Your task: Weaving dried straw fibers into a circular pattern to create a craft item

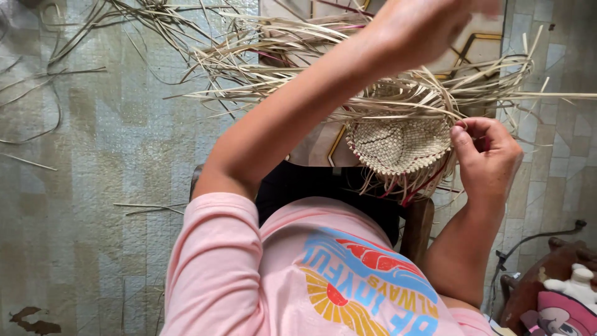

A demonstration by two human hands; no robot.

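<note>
Straw strands [261, 74] sprawl around basket [398, 146], right hand [488, 158] gripping.

Worn tiled floor [93, 186] with loose dry strips [149, 208] lying scattered; at lower right, a brown cushion [547, 286] bearing a cartoon picture.

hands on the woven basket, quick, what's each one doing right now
Left hand: raised above the loose straw strips, partly out of frame; grip cannot be told.
Right hand: closed, pinching the rim of the small woven basket.
</note>
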